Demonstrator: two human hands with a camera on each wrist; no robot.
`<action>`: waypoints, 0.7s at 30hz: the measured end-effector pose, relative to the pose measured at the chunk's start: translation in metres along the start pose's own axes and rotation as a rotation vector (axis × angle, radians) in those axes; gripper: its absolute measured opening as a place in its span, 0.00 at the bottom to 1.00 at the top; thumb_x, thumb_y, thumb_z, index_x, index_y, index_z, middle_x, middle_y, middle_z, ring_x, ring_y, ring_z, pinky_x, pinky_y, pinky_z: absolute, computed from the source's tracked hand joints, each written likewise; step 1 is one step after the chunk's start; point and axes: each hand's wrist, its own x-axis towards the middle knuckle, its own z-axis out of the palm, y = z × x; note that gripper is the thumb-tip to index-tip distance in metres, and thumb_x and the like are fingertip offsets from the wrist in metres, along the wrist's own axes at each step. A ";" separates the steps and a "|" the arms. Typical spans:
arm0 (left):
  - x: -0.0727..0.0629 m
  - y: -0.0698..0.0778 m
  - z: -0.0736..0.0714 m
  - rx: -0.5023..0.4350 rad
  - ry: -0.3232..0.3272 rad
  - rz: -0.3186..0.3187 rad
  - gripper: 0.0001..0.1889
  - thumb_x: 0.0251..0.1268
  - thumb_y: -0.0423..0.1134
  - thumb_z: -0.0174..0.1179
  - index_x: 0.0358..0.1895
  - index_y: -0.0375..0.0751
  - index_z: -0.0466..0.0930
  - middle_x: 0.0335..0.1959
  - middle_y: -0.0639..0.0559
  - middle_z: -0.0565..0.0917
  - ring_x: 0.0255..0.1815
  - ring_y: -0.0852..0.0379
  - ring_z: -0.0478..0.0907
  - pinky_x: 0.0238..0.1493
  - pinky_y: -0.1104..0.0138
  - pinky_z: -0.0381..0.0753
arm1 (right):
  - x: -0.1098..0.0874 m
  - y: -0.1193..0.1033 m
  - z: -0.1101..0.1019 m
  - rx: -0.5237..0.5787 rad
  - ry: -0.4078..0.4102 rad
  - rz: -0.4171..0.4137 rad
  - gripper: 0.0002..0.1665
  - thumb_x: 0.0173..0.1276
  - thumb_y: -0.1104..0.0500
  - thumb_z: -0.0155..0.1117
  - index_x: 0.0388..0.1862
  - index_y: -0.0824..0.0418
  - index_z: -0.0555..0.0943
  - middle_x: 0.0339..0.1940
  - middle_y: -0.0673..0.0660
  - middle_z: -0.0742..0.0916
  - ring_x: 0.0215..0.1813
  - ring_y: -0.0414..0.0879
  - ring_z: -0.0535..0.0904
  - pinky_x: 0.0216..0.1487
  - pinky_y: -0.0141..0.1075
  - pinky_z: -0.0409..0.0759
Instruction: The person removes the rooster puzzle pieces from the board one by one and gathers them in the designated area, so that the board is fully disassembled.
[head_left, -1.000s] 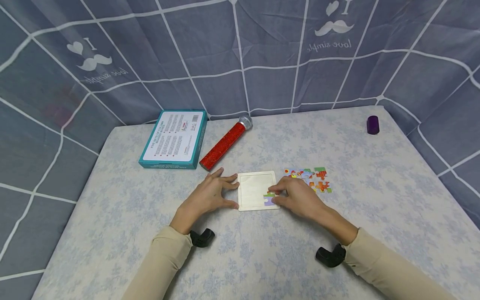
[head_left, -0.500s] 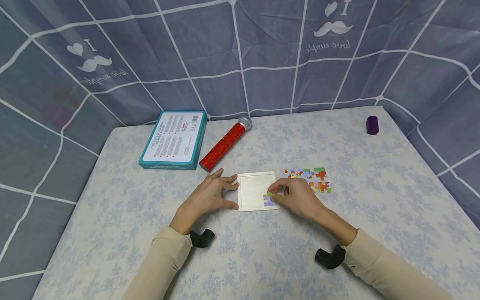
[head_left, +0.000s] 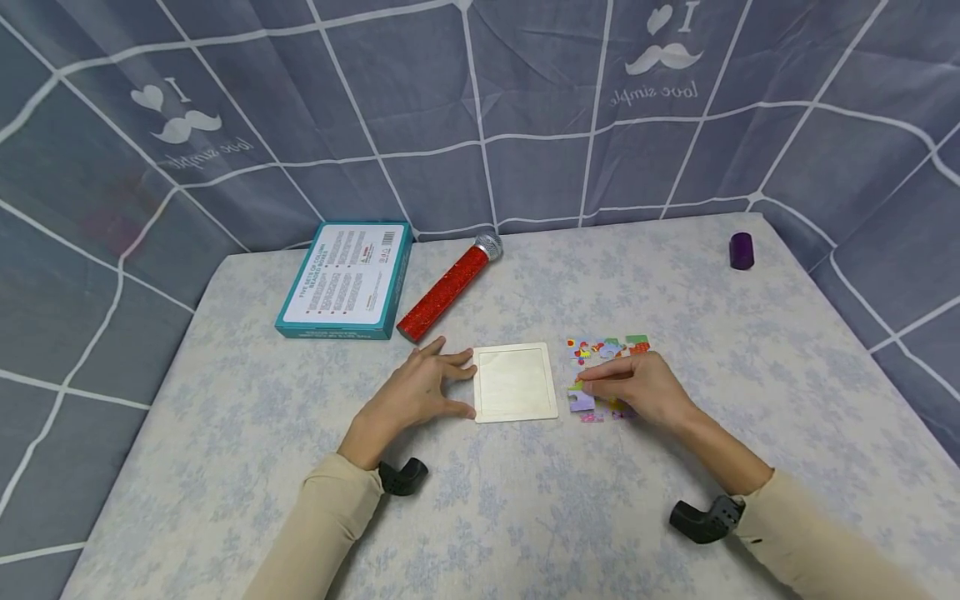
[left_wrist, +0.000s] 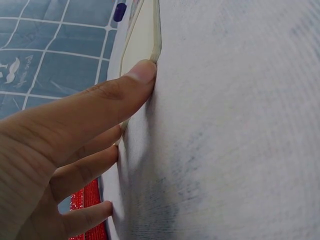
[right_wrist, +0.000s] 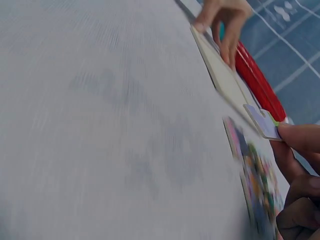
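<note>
My right hand [head_left: 654, 390] pinches a purple and green puzzle piece [head_left: 581, 401] between thumb and fingers. The piece is lifted in the right wrist view, clear of the table. Beneath and behind this hand lie several colourful puzzle pieces [head_left: 609, 348], partly hidden by it. To their left is a flat, pale square puzzle tray [head_left: 514, 383] with a raised rim and nothing inside. My left hand [head_left: 411, 385] rests at the tray's left side. Its thumb [left_wrist: 144, 72] touches the near corner and extended fingers touch the left edge.
Behind my left hand, a red glittery microphone [head_left: 448, 287] lies slanted. Beside it is a teal box [head_left: 345, 275] with a white printed label. A small dark purple cylinder [head_left: 742, 251] stands at the far right. A grey-blue curtain [head_left: 420, 100] borders the table's back.
My right hand has lifted the purple and green piece out of the tray and moved right, over the other pieces. My left hand stays at the tray's edge.
</note>
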 end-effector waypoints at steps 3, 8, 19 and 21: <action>0.001 0.000 0.000 -0.002 -0.003 -0.001 0.36 0.41 0.45 0.81 0.58 0.39 0.82 0.67 0.49 0.74 0.76 0.34 0.53 0.71 0.37 0.49 | -0.008 0.009 -0.015 -0.014 0.032 0.033 0.18 0.60 0.50 0.74 0.46 0.57 0.89 0.47 0.53 0.89 0.54 0.44 0.78 0.48 0.29 0.75; 0.000 0.001 0.000 0.005 -0.002 -0.008 0.36 0.40 0.45 0.81 0.58 0.39 0.82 0.67 0.49 0.74 0.75 0.34 0.53 0.71 0.38 0.50 | -0.021 0.021 -0.040 -0.019 0.060 0.088 0.23 0.60 0.47 0.73 0.49 0.61 0.88 0.51 0.56 0.88 0.66 0.54 0.72 0.65 0.46 0.68; 0.001 0.001 0.000 0.006 -0.002 -0.017 0.35 0.40 0.45 0.81 0.58 0.40 0.82 0.67 0.49 0.74 0.75 0.34 0.53 0.71 0.39 0.51 | -0.037 0.041 -0.063 -0.116 0.074 0.124 0.24 0.63 0.44 0.70 0.49 0.60 0.88 0.54 0.59 0.86 0.66 0.57 0.71 0.61 0.47 0.67; 0.002 0.001 0.001 0.004 -0.005 -0.024 0.35 0.40 0.45 0.81 0.58 0.40 0.82 0.67 0.49 0.74 0.75 0.34 0.53 0.71 0.39 0.50 | -0.037 0.042 -0.061 -0.134 0.080 0.121 0.23 0.64 0.43 0.70 0.49 0.59 0.88 0.53 0.58 0.87 0.65 0.56 0.72 0.60 0.47 0.69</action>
